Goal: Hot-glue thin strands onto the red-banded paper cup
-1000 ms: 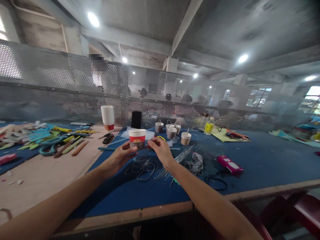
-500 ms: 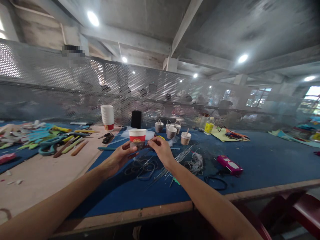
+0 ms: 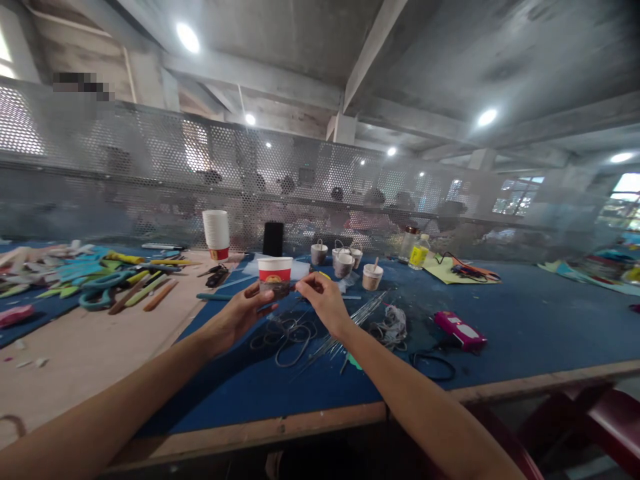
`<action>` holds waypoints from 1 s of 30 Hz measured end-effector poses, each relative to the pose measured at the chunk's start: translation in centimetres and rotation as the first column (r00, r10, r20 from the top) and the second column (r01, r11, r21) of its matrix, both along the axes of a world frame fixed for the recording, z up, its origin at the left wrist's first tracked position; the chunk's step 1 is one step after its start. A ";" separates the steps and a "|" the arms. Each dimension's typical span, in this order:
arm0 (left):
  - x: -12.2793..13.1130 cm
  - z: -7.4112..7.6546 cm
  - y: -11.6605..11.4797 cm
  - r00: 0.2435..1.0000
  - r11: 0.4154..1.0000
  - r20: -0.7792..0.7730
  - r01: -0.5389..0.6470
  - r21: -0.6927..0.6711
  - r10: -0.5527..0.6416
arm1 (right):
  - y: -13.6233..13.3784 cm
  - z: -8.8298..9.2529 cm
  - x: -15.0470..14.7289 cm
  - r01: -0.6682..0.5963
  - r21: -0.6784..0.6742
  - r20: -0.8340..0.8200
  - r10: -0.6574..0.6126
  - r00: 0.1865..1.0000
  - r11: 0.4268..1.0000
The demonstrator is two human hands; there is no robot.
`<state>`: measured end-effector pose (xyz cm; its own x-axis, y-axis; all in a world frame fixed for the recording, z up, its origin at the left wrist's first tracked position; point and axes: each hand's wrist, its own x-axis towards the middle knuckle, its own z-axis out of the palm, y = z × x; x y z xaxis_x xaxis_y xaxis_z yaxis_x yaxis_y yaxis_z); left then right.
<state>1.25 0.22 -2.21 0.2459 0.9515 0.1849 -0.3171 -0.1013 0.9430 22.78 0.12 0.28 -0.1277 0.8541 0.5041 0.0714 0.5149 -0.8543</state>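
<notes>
My left hand is closed round the lower part of a paper cup, white at the rim and red below with a gold emblem. A dark grey band covers the cup's lower part, and the cup stays upright above the table. Close by the cup's right side, my right hand pinches thumb and fingers together. What lies in that pinch is too small to make out. Below the hands, loops of grey cord and a bundle of thin wires rest on the blue mat.
Stacked paper cups, a black phone and small grey-wrapped cups stand toward the back. Scissors and clay-coloured tools lie left. A magenta box sits right. A perforated metal screen borders the table.
The cup has turned or tilted slightly, its emblem showing a little higher. Both hands keep nearly the same place. Behind the screen, a person has moved left.
</notes>
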 end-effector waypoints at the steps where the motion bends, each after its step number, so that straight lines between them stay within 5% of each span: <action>1: 0.0 -0.1 0.0 1.000 1.000 -0.001 0.005 0.005 -0.005 | 0.1 0.0 0.0 0.000 0.000 -0.005 0.000 1.000 1.000; 30: 0.2 0.0 -0.3 0.997 0.997 -0.007 0.071 0.006 -0.071 | 1.0 -0.8 0.0 -0.002 -0.034 -0.031 0.001 1.000 0.999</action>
